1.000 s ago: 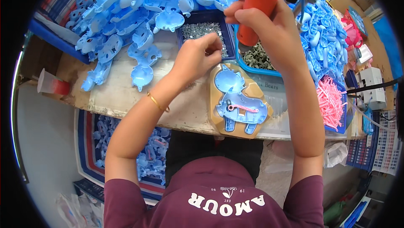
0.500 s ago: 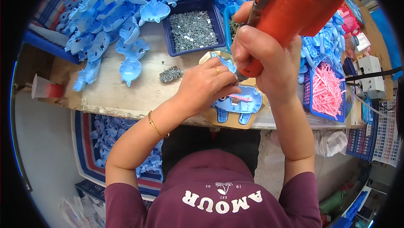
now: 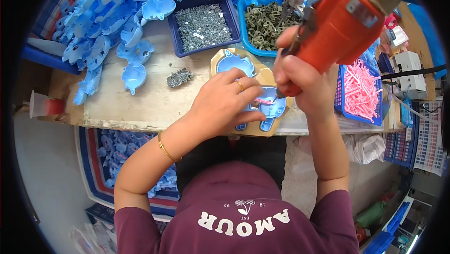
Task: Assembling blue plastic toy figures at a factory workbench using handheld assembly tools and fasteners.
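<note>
My right hand (image 3: 304, 78) is wrapped around an orange-red electric screwdriver (image 3: 335, 26). Its tip points down at the right part of a light blue plastic shell half (image 3: 273, 108). That shell lies in a tan holding block (image 3: 218, 62), where another blue shell piece (image 3: 229, 63) sits farther back. My left hand (image 3: 225, 97) spreads over the near shell, thumb and fingers apart, covering its left side. A thin pink plastic strip (image 3: 266, 101) shows inside the shell, running out from beneath those fingers. Whether a screw sits under the tip is too small to tell.
A navy tray of small screws (image 3: 204, 26) and a turquoise basket of dark metal parts (image 3: 267, 26) stand behind the block. Loose screws (image 3: 179, 78) lie left. Blue shells (image 3: 101, 24) pile far left; a blue basket holds pink strips (image 3: 361, 92) at right.
The screwdriver and my right hand have shifted slightly right over the near shell, uncovering the turquoise basket. My left hand's thumb and fingers have spread apart. The whole view has shifted a little.
</note>
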Demonstrator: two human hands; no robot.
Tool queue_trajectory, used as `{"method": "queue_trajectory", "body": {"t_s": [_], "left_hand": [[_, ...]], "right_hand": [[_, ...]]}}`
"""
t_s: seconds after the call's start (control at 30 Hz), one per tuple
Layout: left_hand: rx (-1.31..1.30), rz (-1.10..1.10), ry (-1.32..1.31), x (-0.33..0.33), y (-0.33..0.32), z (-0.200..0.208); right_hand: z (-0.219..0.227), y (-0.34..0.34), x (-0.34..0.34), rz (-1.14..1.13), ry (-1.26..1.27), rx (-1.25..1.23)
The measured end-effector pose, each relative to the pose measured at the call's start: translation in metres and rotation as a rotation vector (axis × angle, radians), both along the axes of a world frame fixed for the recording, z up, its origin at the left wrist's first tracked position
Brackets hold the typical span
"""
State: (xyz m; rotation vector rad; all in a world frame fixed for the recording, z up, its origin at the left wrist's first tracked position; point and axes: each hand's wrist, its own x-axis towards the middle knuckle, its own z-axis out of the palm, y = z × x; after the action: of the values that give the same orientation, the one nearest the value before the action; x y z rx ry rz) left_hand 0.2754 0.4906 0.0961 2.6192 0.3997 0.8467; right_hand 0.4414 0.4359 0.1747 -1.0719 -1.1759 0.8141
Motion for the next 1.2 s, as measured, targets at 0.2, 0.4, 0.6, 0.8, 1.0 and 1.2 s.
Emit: {"method": "queue_trajectory", "body": {"t_s": [0.2, 0.4, 0.6, 0.8, 1.0, 1.2], "left_hand": [[0.055, -0.046, 0.058, 0.002, -0.007, -0.011], [0.06, -0.043, 0.089, 0.004, -0.01, -0.014], [0.057, -0.038, 0.12, 0.005, -0.01, -0.014], [0.049, -0.045, 0.11, 0.005, -0.01, -0.013], [-0.041, 0.001, -0.014, -0.003, -0.01, -0.008], [-0.021, 0.095, -0.034, -0.036, -0.008, -0.007]], "right_hand": [[-0.012, -0.006, 0.01, -0.029, 0.089, -0.084], [-0.022, -0.01, 0.012, -0.049, 0.097, -0.069], [-0.03, -0.007, 0.001, -0.199, 0.02, 0.011], [-0.024, -0.008, 0.009, -0.107, 0.065, -0.103], [0.02, 0.01, -0.008, -0.026, -0.184, 0.171], [0.107, 0.013, -0.026, -0.514, -0.419, 0.187]]}}
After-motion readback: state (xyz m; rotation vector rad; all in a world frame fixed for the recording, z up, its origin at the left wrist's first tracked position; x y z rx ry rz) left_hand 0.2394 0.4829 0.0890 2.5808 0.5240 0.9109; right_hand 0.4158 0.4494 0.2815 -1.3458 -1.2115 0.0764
